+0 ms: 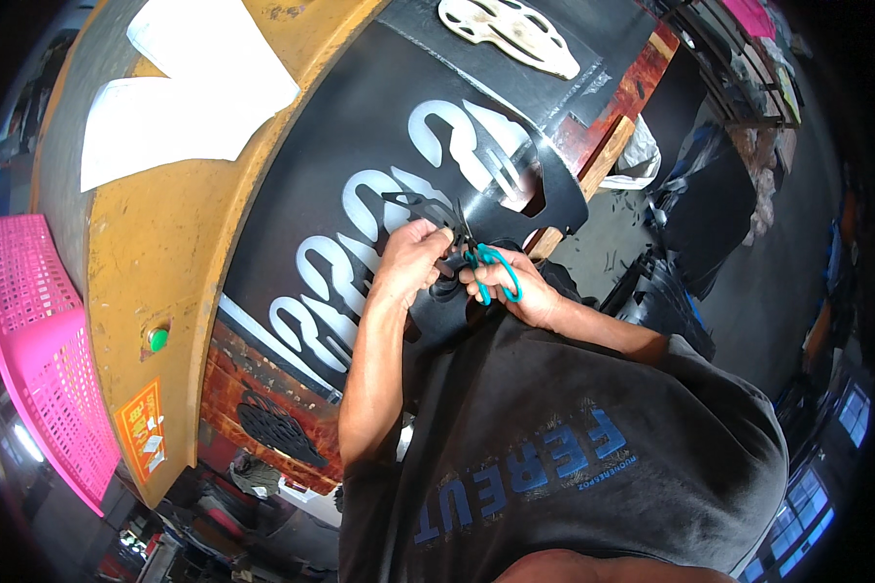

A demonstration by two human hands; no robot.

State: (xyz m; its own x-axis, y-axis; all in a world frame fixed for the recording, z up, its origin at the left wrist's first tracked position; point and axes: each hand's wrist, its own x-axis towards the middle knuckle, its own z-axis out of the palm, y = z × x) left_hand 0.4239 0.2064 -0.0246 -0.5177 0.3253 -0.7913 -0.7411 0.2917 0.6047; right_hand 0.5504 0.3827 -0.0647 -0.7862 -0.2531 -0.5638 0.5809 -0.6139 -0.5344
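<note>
My right hand (522, 291) grips a pair of scissors (483, 256) with teal handles, its fingers in the loops and the dark blades pointing away from me. Close beside it, my left hand (410, 260) pinches a thin black cut-out piece (420, 206) with openings in it. The blades stand right at this piece; whether they touch it I cannot tell. Both hands are over the near side of a black sheet (311, 170) with a row of curved cut-outs. Through these openings a pale, shiny surface shows. Part of the sheet under my hands is hidden.
A cream-coloured cutting form (510, 37) lies at the far end. Along the left runs a yellow machine beam (180, 219) with a green button (157, 339) and white paper (185, 107). A pink basket (53, 360) stands beyond it. Black offcuts (700, 214) lie at the right.
</note>
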